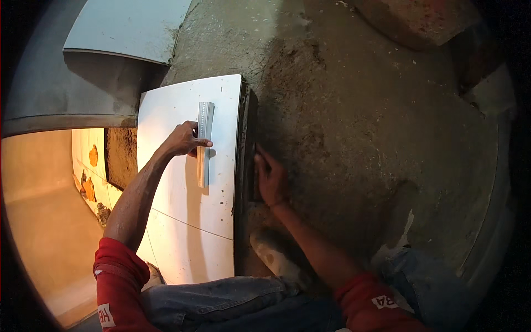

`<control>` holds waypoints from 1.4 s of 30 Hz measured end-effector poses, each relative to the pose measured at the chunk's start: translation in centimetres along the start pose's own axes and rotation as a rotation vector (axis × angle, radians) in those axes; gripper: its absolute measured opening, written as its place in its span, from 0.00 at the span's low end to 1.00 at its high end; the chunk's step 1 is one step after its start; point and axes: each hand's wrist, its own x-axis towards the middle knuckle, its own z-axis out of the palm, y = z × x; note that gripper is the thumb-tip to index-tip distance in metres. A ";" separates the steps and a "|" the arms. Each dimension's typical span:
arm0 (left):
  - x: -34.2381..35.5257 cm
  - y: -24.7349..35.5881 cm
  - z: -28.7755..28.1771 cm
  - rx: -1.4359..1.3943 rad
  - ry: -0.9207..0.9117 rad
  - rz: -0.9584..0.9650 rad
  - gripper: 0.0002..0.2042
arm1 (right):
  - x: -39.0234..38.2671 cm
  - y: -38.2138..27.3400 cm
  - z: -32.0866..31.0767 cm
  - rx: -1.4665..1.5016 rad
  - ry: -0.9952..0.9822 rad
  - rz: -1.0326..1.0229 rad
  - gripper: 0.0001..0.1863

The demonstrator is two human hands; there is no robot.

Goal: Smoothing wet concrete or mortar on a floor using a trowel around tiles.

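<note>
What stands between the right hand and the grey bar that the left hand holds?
The dark right edge of the white tile and a strip of its face lie between the right hand and the grey bar. No separate object is visible there.

To our right spreads a rough grey-brown floor (387,144), flecked with pale specks and darker in patches. On the far left we see a smooth grey surface (38,83); whether it is wall or floor, we cannot tell. Nearer on the left, warm amber light washes over a plain tan surface (44,221) and a pale strip (83,146) blotched with orange. Our right side lies much dimmer, shading to brown at the far right.
</note>
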 end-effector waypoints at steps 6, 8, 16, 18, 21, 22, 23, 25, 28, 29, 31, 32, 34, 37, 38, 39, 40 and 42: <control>-0.1 -0.3 0.3 -0.029 0.022 0.022 0.26 | 0.6 0.0 2.7 -0.049 -0.087 0.055 0.21; -0.1 -0.4 0.2 -0.014 0.033 0.033 0.27 | -1.7 0.1 2.6 -0.053 -0.084 0.086 0.21; 0.4 0.1 -0.2 -0.033 -0.043 -0.012 0.26 | -5.8 -0.3 0.1 0.068 0.006 0.007 0.22; 0.2 0.1 0.0 0.013 -0.016 -0.020 0.26 | -1.6 -0.1 -0.1 0.028 -0.006 0.030 0.22; -0.2 0.3 0.3 0.010 0.012 -0.004 0.26 | 2.0 -0.6 0.8 -0.019 -0.047 0.010 0.22; -0.2 0.4 0.3 -0.014 0.026 0.009 0.26 | 2.3 -0.8 1.3 -0.025 -0.084 -0.012 0.22; -0.4 0.5 0.2 -0.016 0.026 0.007 0.26 | 1.6 -0.9 1.8 -0.027 -0.103 -0.011 0.22; -0.4 0.6 0.2 -0.036 0.011 0.033 0.27 | -1.8 -0.9 2.3 -0.033 -0.143 0.174 0.23; -0.1 0.5 -0.1 -0.044 -0.029 0.019 0.27 | -7.2 -0.3 2.4 0.059 -0.066 0.094 0.22; 0.0 0.5 -0.2 -0.012 -0.023 0.013 0.27 | -8.9 -0.1 1.6 0.053 -0.107 0.139 0.22; 0.5 0.4 -0.5 -0.001 -0.051 -0.001 0.26 | -10.6 0.2 0.8 0.054 -0.144 0.195 0.22; 0.6 0.4 -0.5 0.001 -0.066 -0.011 0.26 | -10.8 0.1 0.4 0.060 -0.126 0.178 0.21; 0.7 0.4 -0.4 -0.005 -0.063 -0.034 0.26 | -9.7 -0.4 0.1 0.067 -0.114 0.162 0.21; 0.5 0.5 -0.4 0.003 -0.061 -0.038 0.27 | -4.0 -0.7 0.4 0.039 -0.001 0.032 0.22; 0.4 0.5 -0.3 -0.007 -0.051 -0.025 0.27 | -2.3 -0.9 0.7 0.034 0.011 0.031 0.22; 0.2 0.5 -0.2 -0.039 -0.051 -0.006 0.28 | -0.8 -1.0 1.2 0.030 0.010 0.029 0.22; 0.0 0.6 -0.1 -0.021 -0.037 -0.011 0.28 | 0.1 -1.1 1.8 0.037 -0.025 0.055 0.22; -0.3 0.7 0.0 0.023 -0.016 -0.017 0.28 | 0.1 -1.3 2.6 0.046 -0.060 0.076 0.22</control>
